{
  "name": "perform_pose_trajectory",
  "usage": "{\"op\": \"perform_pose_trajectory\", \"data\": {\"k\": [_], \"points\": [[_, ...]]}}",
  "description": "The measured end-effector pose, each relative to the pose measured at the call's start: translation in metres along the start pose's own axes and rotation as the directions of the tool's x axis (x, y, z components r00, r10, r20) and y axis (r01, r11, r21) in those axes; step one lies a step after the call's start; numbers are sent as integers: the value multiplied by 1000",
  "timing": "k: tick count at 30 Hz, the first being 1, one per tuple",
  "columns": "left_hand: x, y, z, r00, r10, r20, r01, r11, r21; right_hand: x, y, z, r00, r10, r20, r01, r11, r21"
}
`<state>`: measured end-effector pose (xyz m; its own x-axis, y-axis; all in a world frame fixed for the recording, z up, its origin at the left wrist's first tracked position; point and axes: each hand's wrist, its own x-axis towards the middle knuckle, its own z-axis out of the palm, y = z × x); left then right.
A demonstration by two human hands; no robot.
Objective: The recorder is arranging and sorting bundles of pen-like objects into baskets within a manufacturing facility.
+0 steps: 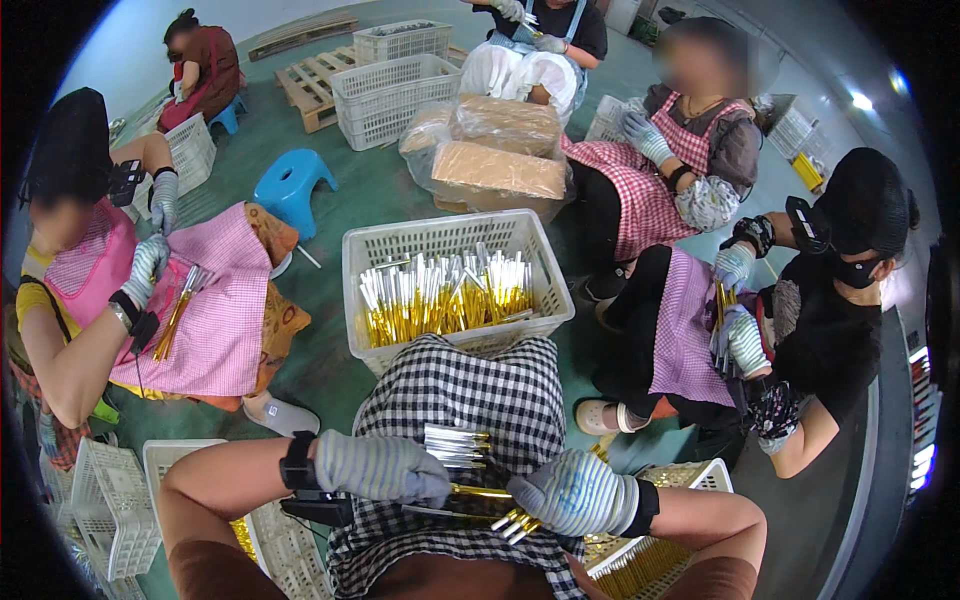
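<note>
On my lap, over the black-and-white checked apron (440, 385), both gloved hands work close together. My left hand (385, 470) is closed, pinching one end of a slim gold stick (480, 491) that stretches across to the right hand. My right hand (580, 492), also closed, grips several gold sticks (516, 525) with white-silver ends pointing down and left. A small row of silver sticks (455, 447) lies on the apron just beyond my left fingertips. The fingers hide how each stick is held.
Ahead stands a white plastic crate (450, 232) filled with upright silver-and-gold sticks. Crates with gold pieces flank me at left (285, 545) and right (720, 480). Co-workers sit around; a blue stool (290, 188), bagged brown packages (500, 170) and a wooden pallet (303, 92) lie beyond.
</note>
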<state>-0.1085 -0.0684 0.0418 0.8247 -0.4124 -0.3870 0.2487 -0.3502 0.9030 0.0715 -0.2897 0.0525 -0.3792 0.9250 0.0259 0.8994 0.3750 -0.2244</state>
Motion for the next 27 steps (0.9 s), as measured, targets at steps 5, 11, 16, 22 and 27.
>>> {"op": "perform_pose_trajectory", "data": {"k": [5,11,16,22,27], "points": [[-31,-13,0,979,-68,-191,86,993,87,-23,15,6,815,547,192,-447,382,809],[-51,-33,29,925,-146,-352,177,982,58,-45,44,11,592,651,475,-435,-238,869],[-57,-45,43,852,-17,-523,94,988,121,-45,48,2,528,449,721,-501,-521,691],[-62,-45,50,624,26,-781,112,986,122,9,108,-22,559,326,762,-695,-318,645],[-60,-48,53,614,-57,-787,28,998,-51,116,263,-104,662,723,197,-362,78,929]]}}
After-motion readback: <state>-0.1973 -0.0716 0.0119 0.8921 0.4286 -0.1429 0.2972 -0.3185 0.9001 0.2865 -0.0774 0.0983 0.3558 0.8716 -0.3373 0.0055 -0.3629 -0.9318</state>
